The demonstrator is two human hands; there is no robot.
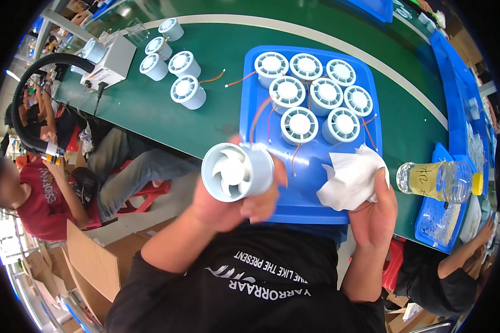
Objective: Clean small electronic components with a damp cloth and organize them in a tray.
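My left hand point(218, 214) is closed round a pale blue cylindrical fan unit point(210, 172), held tilted over the near edge of the table. Its open end is toward me, showing curved white blades and a round hub. My right hand point(373, 215) is closed on a crumpled white cloth or paper wipe point(351, 180), raised over the tray's near right corner. Beyond both hands lies a blue tray point(311, 215). Several similar fan units point(299, 125) stand in it with slotted round tops up, some trailing thin red and dark wires.
More fan units point(188, 92) stand on the green table point(216, 122) at left, near a grey-white box point(112, 60) with a black flexible hose point(18, 114). A clear bottle point(455, 182) with a yellow cap lies at right beside blue bins point(449, 89). A person in red point(49, 194) sits at left.
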